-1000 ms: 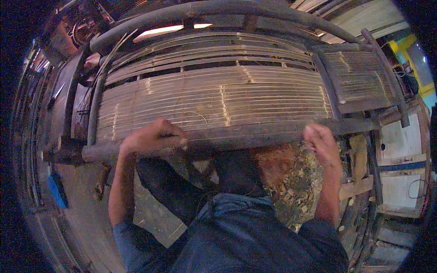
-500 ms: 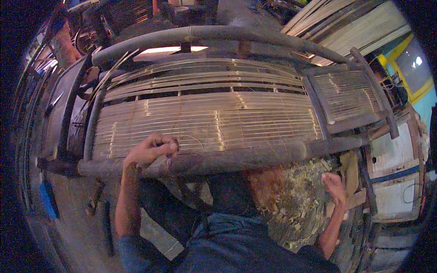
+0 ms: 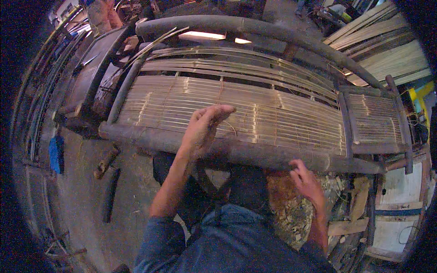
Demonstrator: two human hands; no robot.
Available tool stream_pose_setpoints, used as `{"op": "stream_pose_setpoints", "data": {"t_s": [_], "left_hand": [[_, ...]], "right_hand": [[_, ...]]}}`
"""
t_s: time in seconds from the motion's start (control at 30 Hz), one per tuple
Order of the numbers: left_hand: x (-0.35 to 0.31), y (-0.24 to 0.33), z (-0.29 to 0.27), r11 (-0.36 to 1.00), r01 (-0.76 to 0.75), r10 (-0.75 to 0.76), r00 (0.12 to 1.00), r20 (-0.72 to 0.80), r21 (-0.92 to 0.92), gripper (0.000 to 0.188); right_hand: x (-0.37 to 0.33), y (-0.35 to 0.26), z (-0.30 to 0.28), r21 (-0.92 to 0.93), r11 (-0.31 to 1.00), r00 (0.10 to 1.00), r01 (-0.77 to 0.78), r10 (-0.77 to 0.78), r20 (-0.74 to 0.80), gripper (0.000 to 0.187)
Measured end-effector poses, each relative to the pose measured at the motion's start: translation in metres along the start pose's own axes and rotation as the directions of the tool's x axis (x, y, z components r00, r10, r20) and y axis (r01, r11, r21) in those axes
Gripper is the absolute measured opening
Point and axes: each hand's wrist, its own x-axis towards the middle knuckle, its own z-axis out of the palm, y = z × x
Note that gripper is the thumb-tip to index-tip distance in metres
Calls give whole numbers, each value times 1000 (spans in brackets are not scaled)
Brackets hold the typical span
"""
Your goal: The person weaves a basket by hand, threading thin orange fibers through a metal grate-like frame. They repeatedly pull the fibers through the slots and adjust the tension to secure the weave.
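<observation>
A long bamboo bench frame with a slatted panel (image 3: 191, 95) lies across in front of me, its thin slats crossed by fine cords. My left hand (image 3: 205, 127) is above the near bamboo rail (image 3: 236, 150), its fingers pinched together and pointing right over the slats. A thin strand (image 3: 234, 127) curves beside that hand; whether the fingers hold it is unclear. My right hand (image 3: 309, 184) is just on my side of the near rail, its fingers curled and slightly blurred. Anything in that pinch is too small to see.
A smaller slatted panel (image 3: 371, 118) forms the right end of the frame. Pale bamboo strips (image 3: 382, 45) are stacked at the far right. Shavings (image 3: 296, 218) litter the floor near my right arm. A dark tube (image 3: 110, 195) and a blue object (image 3: 56, 154) are at left.
My view has shifted, so the frame appears further right. My left hand has moved right and is over the slats. My right hand has come up and left toward the near rail.
</observation>
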Motion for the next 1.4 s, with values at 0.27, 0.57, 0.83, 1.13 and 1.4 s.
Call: {"op": "stream_pose_setpoints", "data": {"t_s": [0.27,0.57,0.83,1.13,1.4], "left_hand": [[-33,-15,42,889,-26,-53,986,158,457,23],[-43,-20,56,838,25,-120,983,140,544,14],[-39,-24,48,832,-7,-132,969,211,555,13],[-37,-24,37,872,122,-163,985,47,474,36],[-26,6,-49,827,39,-13,999,-51,561,19]], "right_hand": [[71,-95,10,583,790,958,190,-278,65,22],[81,-81,19,741,661,950,117,-291,110,26],[81,-74,22,813,582,926,10,-313,213,27],[76,-65,21,711,694,939,-112,-160,303,22],[23,40,-32,529,820,975,-219,205,86,22]]}}
